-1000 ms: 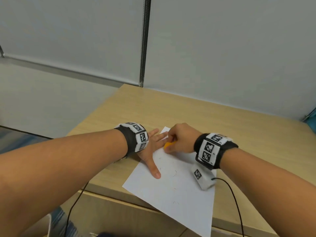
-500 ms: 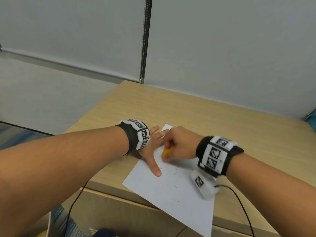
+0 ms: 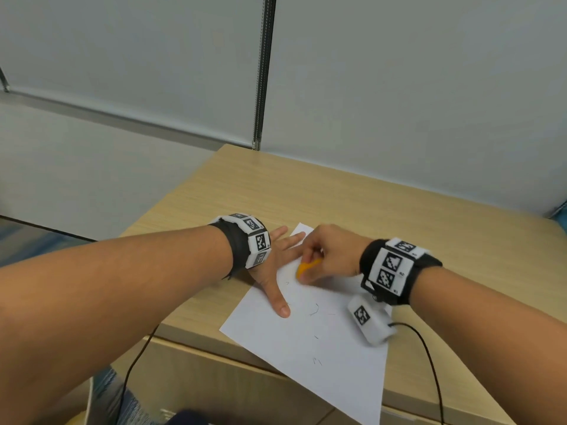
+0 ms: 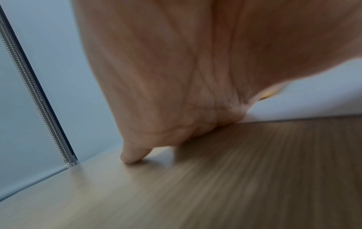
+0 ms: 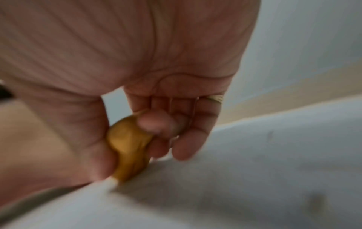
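A white sheet of paper (image 3: 322, 342) with faint pencil marks lies on the wooden desk (image 3: 352, 197), its near corner hanging over the front edge. My left hand (image 3: 276, 265) lies flat with spread fingers on the sheet's left side, thumb stretched toward me. My right hand (image 3: 328, 256) pinches a small orange eraser (image 3: 306, 266) between thumb and fingers and presses it against the paper just right of my left hand. In the right wrist view the orange eraser (image 5: 127, 148) touches the paper (image 5: 254, 178) under the curled fingers. The left wrist view shows my palm (image 4: 176, 77) on the desk (image 4: 215, 186).
A grey partition wall (image 3: 399, 87) with a metal seam (image 3: 264, 72) stands behind the desk. Black cables (image 3: 429, 363) hang from both wristbands over the desk's front edge. A white camera block (image 3: 369, 323) under my right wrist hovers over the sheet's right side.
My right hand with the eraser has slid a little toward me over the paper, along my left hand. The left hand has stayed flat in place.
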The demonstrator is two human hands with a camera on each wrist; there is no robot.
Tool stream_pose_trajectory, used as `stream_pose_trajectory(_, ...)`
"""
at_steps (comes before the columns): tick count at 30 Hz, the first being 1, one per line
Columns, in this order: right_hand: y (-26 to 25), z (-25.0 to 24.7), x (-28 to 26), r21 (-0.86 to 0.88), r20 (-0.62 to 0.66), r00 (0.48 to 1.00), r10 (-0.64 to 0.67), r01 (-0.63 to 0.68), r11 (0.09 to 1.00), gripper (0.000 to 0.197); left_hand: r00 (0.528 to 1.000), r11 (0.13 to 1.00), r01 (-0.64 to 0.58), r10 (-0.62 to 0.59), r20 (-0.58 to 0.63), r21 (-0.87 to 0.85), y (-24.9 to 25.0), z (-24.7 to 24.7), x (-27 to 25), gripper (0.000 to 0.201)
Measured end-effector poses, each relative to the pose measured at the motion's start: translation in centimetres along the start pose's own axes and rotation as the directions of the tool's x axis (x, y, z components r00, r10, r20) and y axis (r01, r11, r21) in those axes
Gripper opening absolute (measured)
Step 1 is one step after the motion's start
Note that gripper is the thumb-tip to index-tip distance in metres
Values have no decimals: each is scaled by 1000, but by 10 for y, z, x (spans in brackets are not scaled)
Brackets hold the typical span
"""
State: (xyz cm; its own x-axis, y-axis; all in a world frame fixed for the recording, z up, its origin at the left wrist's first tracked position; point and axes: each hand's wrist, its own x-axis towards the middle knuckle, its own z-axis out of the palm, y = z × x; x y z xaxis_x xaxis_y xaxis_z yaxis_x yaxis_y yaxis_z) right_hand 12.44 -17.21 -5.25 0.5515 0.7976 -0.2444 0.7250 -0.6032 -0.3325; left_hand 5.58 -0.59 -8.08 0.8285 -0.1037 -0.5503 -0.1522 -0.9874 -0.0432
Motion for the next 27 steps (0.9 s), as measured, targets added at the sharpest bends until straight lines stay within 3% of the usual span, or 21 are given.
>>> stream_pose_trajectory(2,12,-5,10,-17,-148,986,71,-74,997,26,1000,1000,-3,3,-12,-3,2,0,-1,142)
stream_pose_trajectory(3,11,-3,11,-20,-154,986,68,-72,997,26,1000,1000,-1,2,-8,4,3,-1,-2,142)
stream_pose_trajectory(7,-14,12,-7,18,119,991,-53,51,999,26,1000,1000,13,-14,23,28,3,-2,-1,133)
stream_pose_trajectory(8,-11,9,-5,36,119,992,-41,37,999,27,1000,1000,11,-11,20,23,2,-2,-1,134)
stream_pose_trajectory(12,9,-4,14,71,-129,987,93,-85,994,26,1000,1000,-5,4,-15,-13,3,0,-2,142)
stream_pose_trajectory(15,-8,13,3,0,-2,999,-41,41,999,28,1000,1000,-13,13,5,17,6,-4,-6,128)
stream_pose_trajectory(17,-11,16,-4,58,89,993,-73,68,996,30,1000,1000,-24,24,7,17,7,-6,-7,121)
stream_pose_trajectory(21,11,2,13,75,-160,984,76,-64,995,30,1000,1000,3,-3,-15,-1,6,-3,-6,139)
stream_pose_trajectory(22,10,3,13,55,-171,982,73,-64,996,30,1000,1000,5,-5,-16,-1,6,-2,-5,139)
stream_pose_trajectory(26,-11,17,-6,51,115,991,-71,65,997,30,1000,1000,-7,7,7,18,5,-3,-6,126)
stream_pose_trajectory(27,-8,13,-5,71,125,990,-62,53,996,30,1000,1000,-6,6,5,12,4,-3,-5,129)
